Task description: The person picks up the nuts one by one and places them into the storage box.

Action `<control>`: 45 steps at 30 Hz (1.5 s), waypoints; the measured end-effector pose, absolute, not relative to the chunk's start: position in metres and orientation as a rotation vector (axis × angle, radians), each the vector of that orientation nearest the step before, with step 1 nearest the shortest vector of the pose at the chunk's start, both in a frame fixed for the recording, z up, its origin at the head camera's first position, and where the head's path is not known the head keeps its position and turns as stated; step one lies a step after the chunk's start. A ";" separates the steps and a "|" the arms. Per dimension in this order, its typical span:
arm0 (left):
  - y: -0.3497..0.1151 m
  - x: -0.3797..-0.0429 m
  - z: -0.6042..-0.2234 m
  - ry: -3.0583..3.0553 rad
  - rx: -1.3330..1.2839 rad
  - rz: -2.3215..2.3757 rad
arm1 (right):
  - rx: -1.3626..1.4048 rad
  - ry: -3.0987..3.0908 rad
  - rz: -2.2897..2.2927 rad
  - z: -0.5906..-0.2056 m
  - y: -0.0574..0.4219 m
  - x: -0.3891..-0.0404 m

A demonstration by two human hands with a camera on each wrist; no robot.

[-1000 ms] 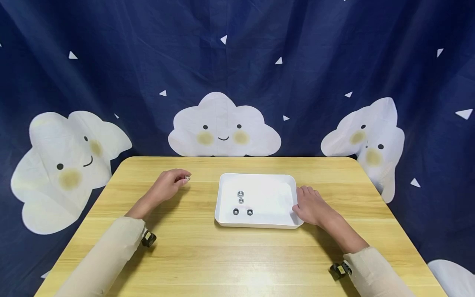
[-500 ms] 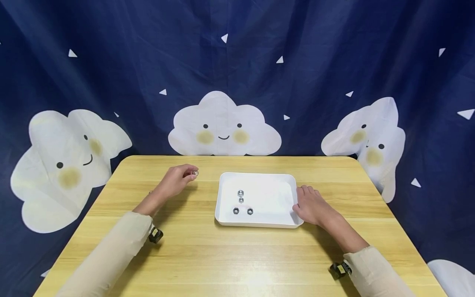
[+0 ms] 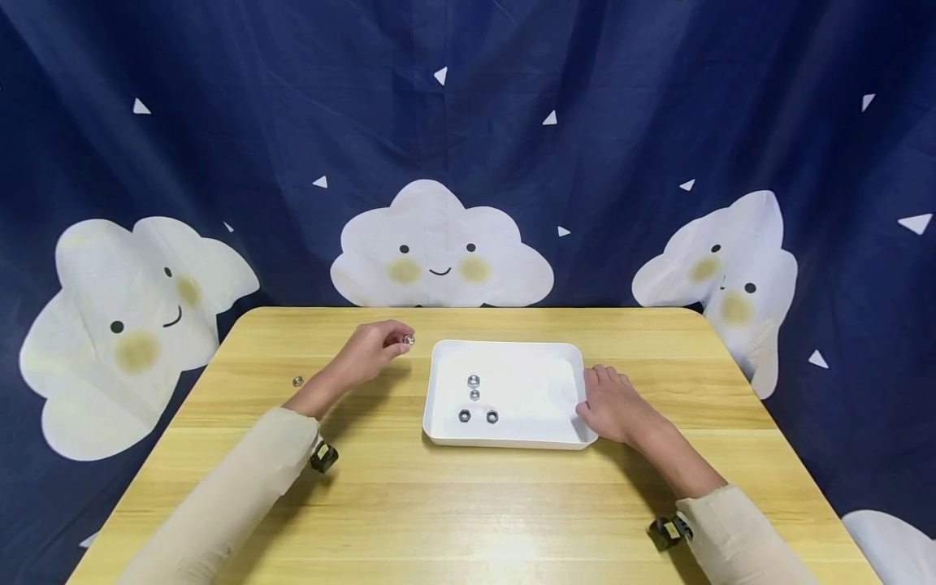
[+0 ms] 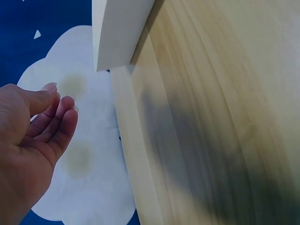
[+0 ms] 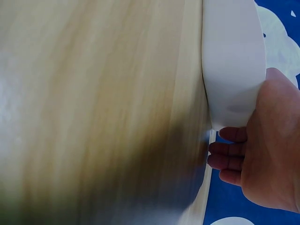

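My left hand [image 3: 369, 354] pinches a small metal nut [image 3: 409, 340] between thumb and fingertips, raised above the table just left of the white tray [image 3: 537, 370]. In the left wrist view, the fingers of the left hand [image 4: 35, 136] hide that nut, and the tray's wall [image 4: 119, 35] shows beyond them. Several hex nuts [image 3: 474, 380] lie in the left half of the tray. The right hand [image 3: 614, 406] grips the tray's right end, thumb over the rim. Seen from the right wrist, its fingers [image 5: 229, 149] lie along the outside of the tray wall [image 5: 234, 61].
A single nut [image 3: 297, 380] lies on the wooden table [image 3: 439, 512], beside the left forearm. A dark blue curtain [image 3: 497, 106] with smiling clouds hangs behind the table's far edge. Black wrist cameras [image 3: 324, 457] sit at both sleeves.
The left hand has moved right and slightly away with the pinched nut, toward the tray. The nut on the table has come out from behind the left arm. Right hand and tray stay put.
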State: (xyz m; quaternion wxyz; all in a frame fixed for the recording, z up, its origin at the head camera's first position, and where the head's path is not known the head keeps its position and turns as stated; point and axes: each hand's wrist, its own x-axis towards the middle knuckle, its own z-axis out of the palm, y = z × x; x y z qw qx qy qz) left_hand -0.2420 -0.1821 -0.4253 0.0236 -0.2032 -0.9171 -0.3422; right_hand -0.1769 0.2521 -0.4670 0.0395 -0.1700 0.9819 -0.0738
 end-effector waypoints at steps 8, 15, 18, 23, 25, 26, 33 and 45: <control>-0.168 -0.242 -0.419 -2.839 -0.691 -1.078 | -0.535 3.019 -0.227 -0.466 0.252 -0.177; -0.158 -0.243 -0.418 -2.840 -0.718 -1.112 | -0.535 3.016 -0.222 -0.466 0.252 -0.177; -0.154 -0.243 -0.417 -2.842 -0.735 -1.128 | -0.536 3.016 -0.217 -0.467 0.252 -0.177; -0.146 -0.245 -0.418 -2.843 -0.773 -1.143 | -0.527 3.011 -0.220 -0.468 0.252 -0.177; -0.143 -0.245 -0.417 -2.846 -0.790 -1.135 | -0.528 3.011 -0.221 -0.468 0.252 -0.177; -0.141 -0.245 -0.418 -2.846 -0.800 -1.128 | -0.529 3.010 -0.221 -0.468 0.252 -0.177; -0.126 -0.246 -0.415 -2.867 -0.853 -1.061 | -0.525 3.000 -0.208 -0.468 0.253 -0.178; -0.106 -0.244 -0.416 -2.911 -0.889 -1.048 | -0.524 3.004 -0.219 -0.467 0.252 -0.177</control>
